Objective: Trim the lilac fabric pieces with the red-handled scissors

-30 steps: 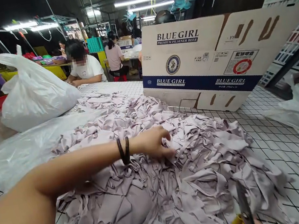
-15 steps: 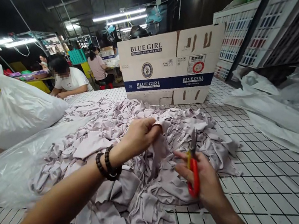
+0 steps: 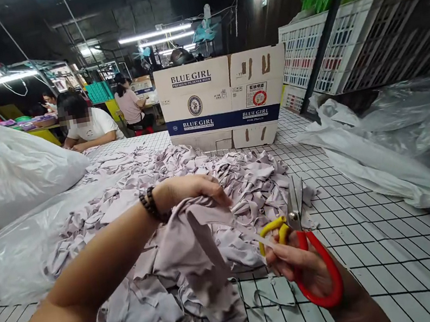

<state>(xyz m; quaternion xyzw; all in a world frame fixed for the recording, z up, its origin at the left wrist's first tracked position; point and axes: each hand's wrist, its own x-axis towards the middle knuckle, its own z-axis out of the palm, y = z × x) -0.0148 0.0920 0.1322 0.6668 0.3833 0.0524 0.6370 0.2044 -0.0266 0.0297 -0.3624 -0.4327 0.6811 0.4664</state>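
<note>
My left hand (image 3: 192, 188) is closed on a pale mauve fabric piece (image 3: 186, 245), which hangs from it over the heap. From this piece a narrow strip (image 3: 251, 233) runs to my right hand (image 3: 308, 261), whose thumb and fingers pinch its end. Scissors (image 3: 293, 219) with one red and one yellow handle hang on the right hand, their blades pointing up and slightly parted, away from the fabric. Under both hands spreads a big heap of the same mauve fabric pieces (image 3: 242, 178).
A beer carton (image 3: 224, 93) stands behind the heap on the grid-patterned table (image 3: 377, 243). White plastic bags (image 3: 22, 166) lie at left, more plastic (image 3: 379, 155) at right. Thin loose strips (image 3: 263, 304) lie near the front. A person in white (image 3: 91, 124) sits across the table.
A fabric piece now hangs from my left hand, with a strip stretched between both hands. My right hand has turned palm up, with the scissors swung outward. The view has shifted right.
</note>
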